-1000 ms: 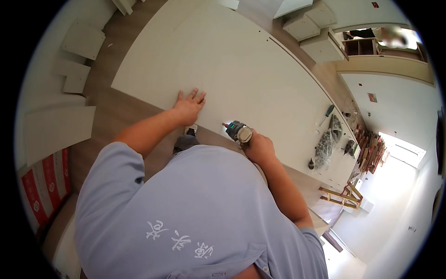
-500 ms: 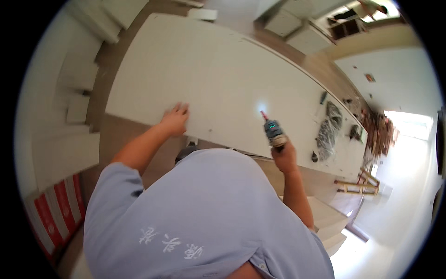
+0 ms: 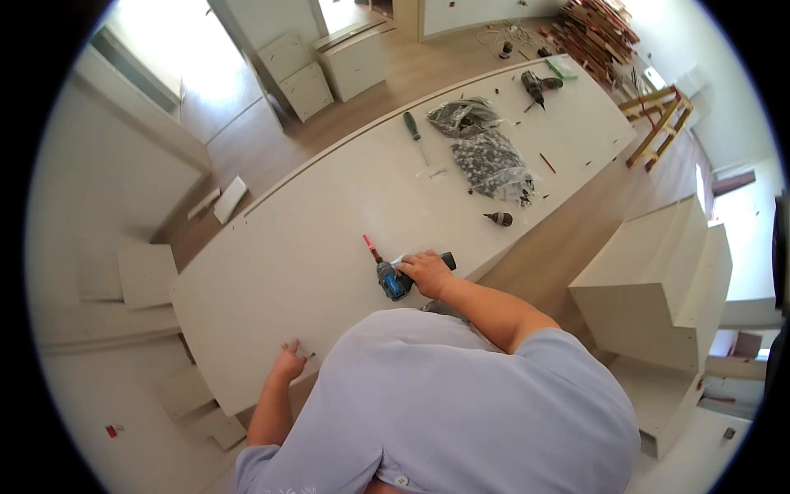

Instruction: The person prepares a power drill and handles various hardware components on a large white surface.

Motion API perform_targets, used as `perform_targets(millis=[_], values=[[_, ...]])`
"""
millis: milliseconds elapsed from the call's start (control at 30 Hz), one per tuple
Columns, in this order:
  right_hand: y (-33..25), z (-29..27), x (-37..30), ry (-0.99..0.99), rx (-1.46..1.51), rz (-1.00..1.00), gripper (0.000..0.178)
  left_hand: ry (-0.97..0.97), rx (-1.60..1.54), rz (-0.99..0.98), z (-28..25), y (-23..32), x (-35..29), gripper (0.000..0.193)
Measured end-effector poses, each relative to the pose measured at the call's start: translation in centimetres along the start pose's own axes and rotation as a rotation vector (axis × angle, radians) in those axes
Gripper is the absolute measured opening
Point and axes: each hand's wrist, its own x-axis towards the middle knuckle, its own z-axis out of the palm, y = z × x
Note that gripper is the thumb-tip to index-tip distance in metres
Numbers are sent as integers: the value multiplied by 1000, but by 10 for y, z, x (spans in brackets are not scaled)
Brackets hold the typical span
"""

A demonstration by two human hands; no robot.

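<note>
On the large white panel (image 3: 271,255) my right hand (image 3: 424,273) wraps over the handle of a blue-and-black cordless drill (image 3: 393,280), which lies on its side. Its red-tipped bit (image 3: 371,245) points away from me. Near the panel's close edge, my left hand (image 3: 288,364) touches the surface with fingers partly stretched and nothing visible in them. A small dark screw or fitting (image 3: 312,355) sits just right of those fingers. Farther along the panel are clear bags of small hardware (image 3: 490,163), a screwdriver (image 3: 411,128) and a dark drill chuck piece (image 3: 499,219).
A second drill (image 3: 536,86) lies at the panel's far right end. Beyond it are a yellow stepladder (image 3: 658,123) and a pile of wood strips (image 3: 588,37). White cabinet parts stand at right (image 3: 650,280) and at the back (image 3: 352,64).
My view has swung to the right. The drill, held up with its light on, is now down on its side under my right hand. My left hand has come beside the small screw or fitting.
</note>
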Motion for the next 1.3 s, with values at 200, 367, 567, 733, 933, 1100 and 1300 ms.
perform_targets(millis=[200,367,567,733,933,1100,1300], values=[[56,-31,-15,134,460,27,23,-48,-36,-115,-2,29,4,79],[152,-79,-99,662,430,624,13,-44,-70,-135,5,55,31,80],[292,-73,-141,738,464,1033,19,-142,166,-77,31,7,42,81],[288,-110,-114,207,130,1029,46,-94,263,-51,37,-15,47,81],[289,-131,-88,-20,77,1204,53,-122,-13,-233,15,63,25,78],[305,-124,-83,-42,83,1062,50,-66,154,-213,54,28,43,92],[308,-134,-78,-251,38,1033,44,71,-80,-208,64,46,54,94]])
